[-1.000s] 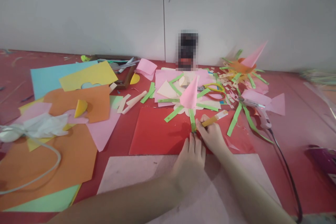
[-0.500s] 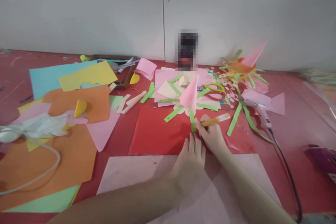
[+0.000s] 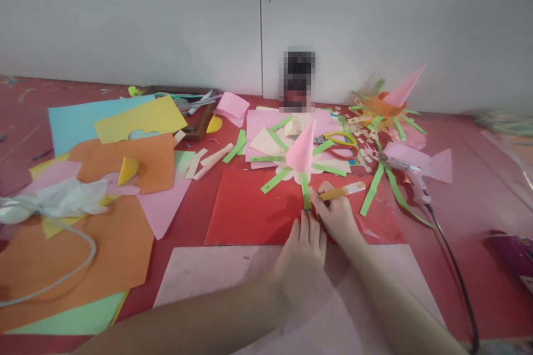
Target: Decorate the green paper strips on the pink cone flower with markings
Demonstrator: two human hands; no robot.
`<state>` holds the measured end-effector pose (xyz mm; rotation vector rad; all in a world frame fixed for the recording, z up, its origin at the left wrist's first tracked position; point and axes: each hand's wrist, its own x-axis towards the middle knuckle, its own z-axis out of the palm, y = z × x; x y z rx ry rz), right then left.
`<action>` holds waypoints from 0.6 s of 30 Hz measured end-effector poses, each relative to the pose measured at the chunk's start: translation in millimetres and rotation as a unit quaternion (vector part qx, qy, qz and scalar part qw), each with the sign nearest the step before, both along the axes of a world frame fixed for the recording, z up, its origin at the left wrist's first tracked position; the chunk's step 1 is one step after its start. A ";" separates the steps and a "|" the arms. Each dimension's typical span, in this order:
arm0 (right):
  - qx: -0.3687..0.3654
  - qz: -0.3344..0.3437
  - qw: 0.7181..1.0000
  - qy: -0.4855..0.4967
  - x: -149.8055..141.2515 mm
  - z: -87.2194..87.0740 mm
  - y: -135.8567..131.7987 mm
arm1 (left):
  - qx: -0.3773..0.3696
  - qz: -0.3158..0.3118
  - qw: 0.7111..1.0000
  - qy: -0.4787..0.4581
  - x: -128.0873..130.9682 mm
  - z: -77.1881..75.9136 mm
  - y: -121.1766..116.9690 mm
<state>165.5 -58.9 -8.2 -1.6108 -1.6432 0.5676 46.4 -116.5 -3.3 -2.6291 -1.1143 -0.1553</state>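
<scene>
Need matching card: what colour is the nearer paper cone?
Pink; the paper cone shows best in head view.

Yellow pen-like tool [image 3: 333,194] in the right hand [image 3: 338,215] — left hand [image 3: 306,244] at a green strip [image 3: 305,187]

Left side's a proper mess, with a yellow sheet [image 3: 139,121] over a blue sheet [image 3: 75,125] and a white cable [image 3: 95,247] looped across orange paper [image 3: 125,249] nearer the front. There's a dark tray [image 3: 205,123] of odds and ends near the wall [image 3: 166,22]. Over right, a glue gun [image 3: 418,186] trails its dark cord [image 3: 453,266] down the red surface [image 3: 491,188], plus some blurry purple thing [image 3: 510,252].
</scene>
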 end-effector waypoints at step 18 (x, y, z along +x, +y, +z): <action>-0.002 0.007 1.000 0.001 1.0 -0.5 0.4 | -0.001 0.005 1.000 0.001 0.1 0.3 -0.4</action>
